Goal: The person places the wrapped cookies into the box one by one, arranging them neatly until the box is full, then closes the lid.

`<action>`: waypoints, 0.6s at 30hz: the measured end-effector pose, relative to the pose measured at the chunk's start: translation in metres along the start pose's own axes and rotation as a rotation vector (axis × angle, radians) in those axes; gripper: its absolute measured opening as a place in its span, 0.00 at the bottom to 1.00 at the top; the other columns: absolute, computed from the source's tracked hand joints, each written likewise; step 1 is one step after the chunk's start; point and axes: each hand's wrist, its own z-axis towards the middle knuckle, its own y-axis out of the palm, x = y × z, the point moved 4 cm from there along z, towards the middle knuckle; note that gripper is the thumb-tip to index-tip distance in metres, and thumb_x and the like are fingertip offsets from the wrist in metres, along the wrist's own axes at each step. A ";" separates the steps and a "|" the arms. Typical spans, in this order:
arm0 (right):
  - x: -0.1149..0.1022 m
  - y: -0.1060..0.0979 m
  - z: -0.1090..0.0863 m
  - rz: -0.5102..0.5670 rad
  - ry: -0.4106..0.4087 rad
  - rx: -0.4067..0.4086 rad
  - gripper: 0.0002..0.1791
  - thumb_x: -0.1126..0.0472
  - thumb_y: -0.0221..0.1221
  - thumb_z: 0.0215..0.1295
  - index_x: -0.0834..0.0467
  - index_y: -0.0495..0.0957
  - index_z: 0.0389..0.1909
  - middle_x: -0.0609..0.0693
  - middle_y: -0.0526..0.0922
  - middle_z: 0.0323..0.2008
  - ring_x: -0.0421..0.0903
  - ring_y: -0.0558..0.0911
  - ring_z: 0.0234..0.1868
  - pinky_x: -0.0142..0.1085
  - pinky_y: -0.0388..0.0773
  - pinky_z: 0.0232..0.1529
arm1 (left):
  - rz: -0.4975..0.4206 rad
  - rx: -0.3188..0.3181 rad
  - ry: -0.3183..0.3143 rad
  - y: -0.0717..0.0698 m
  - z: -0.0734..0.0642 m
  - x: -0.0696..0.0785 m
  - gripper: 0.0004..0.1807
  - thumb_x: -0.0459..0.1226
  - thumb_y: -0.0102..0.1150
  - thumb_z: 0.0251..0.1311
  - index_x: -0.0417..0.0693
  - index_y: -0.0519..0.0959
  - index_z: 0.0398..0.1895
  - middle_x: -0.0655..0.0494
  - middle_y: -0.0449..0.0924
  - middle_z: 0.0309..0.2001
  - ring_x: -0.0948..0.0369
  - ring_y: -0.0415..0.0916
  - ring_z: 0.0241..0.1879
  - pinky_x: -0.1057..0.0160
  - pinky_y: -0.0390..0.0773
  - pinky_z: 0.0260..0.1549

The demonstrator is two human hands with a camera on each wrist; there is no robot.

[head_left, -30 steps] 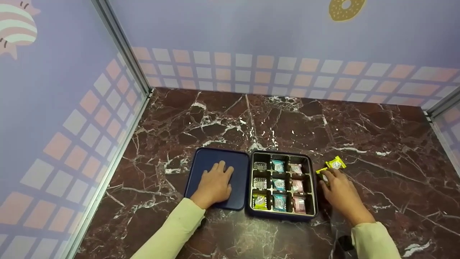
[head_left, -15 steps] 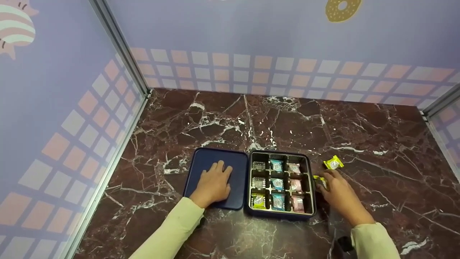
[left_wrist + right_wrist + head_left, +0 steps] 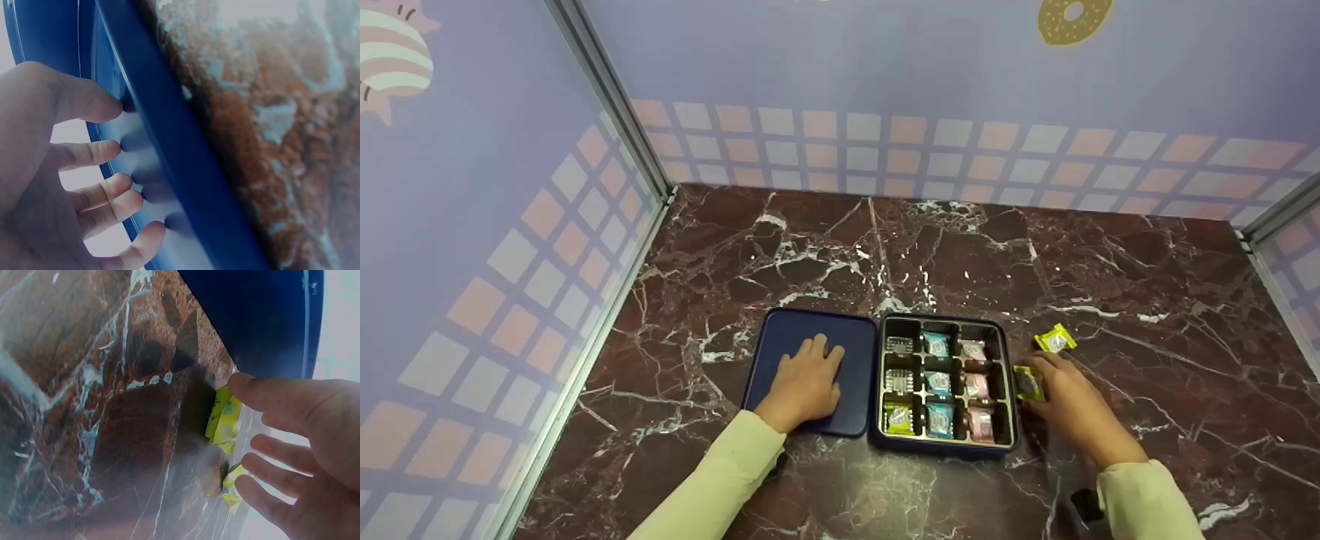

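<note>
My left hand [image 3: 804,384] rests its spread fingertips on the dark blue lid [image 3: 780,337], also seen close up in the left wrist view. Right beside the lid stands a blue tin [image 3: 951,451] with a divided insert. Blue candies [image 3: 937,382] fill its middle column and pink candies [image 3: 976,385] its right one. A yellow candy [image 3: 899,420] lies in the front left compartment; the two behind it show bare ribbed bottoms. At the tin's right side my right hand [image 3: 1072,397] pinches a wrapped yellow candy [image 3: 225,421] between thumb and finger.
Another yellow candy [image 3: 1056,339] lies on the dark red marble tabletop [image 3: 840,255], just beyond the right hand. Purple panels [image 3: 885,60] with checked borders enclose the surface at the back and sides.
The right hand has drawn one yellow candy slightly toward itself, away from the other yellow candy, and it now sits between thumb and finger. The left hand has stayed on the lid.
</note>
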 end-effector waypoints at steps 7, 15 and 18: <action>0.000 0.004 0.001 0.022 -0.012 -0.019 0.33 0.71 0.68 0.47 0.67 0.74 0.59 0.70 0.75 0.58 0.70 0.73 0.58 0.62 0.67 0.59 | 0.000 0.015 0.005 0.000 0.001 -0.001 0.29 0.42 0.58 0.59 0.48 0.69 0.65 0.41 0.65 0.65 0.45 0.65 0.63 0.36 0.73 0.50; 0.000 0.005 0.002 0.024 -0.028 -0.011 0.32 0.73 0.67 0.46 0.66 0.75 0.58 0.70 0.77 0.53 0.70 0.76 0.55 0.62 0.70 0.56 | -0.014 -0.005 0.000 0.000 0.001 -0.002 0.30 0.43 0.58 0.59 0.48 0.68 0.66 0.40 0.63 0.67 0.44 0.63 0.66 0.35 0.71 0.52; 0.000 0.005 0.002 0.021 -0.022 -0.005 0.31 0.72 0.67 0.46 0.66 0.75 0.57 0.69 0.77 0.54 0.70 0.75 0.55 0.62 0.70 0.56 | -0.019 -0.014 -0.005 0.000 0.001 -0.002 0.30 0.43 0.57 0.60 0.48 0.68 0.67 0.40 0.63 0.68 0.44 0.63 0.66 0.35 0.70 0.53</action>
